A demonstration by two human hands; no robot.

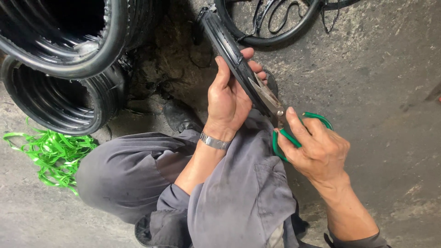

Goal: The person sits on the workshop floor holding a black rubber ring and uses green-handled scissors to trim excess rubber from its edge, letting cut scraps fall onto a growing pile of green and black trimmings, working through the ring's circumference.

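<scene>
Rubber strip [229,50] runs diagonally up-left from the knees, gripped in the left hand [228,98]; green-handled shears [280,120], held closed-fisted by the right hand [317,151], bite its lower end, blades along its length.

The left hand [228,100] grips a tyre strip [229,48] that runs up and away from the lap toward the top of the view. The right hand [317,149] sits to the right of it and lower, holding scissors [275,112] whose blades lie against the strip, just beside the left fingers. Both hands are above the knees [138,170], with a wristband [214,141] on the left wrist. A shoe [181,115] rests on the floor [386,82] beyond the knees. Stacked tyres [69,55] stand at far left, one upon another. Strapping [50,154] lies in a heap before them. Another tyre [268,39] lies behind the strip at the top.
</scene>
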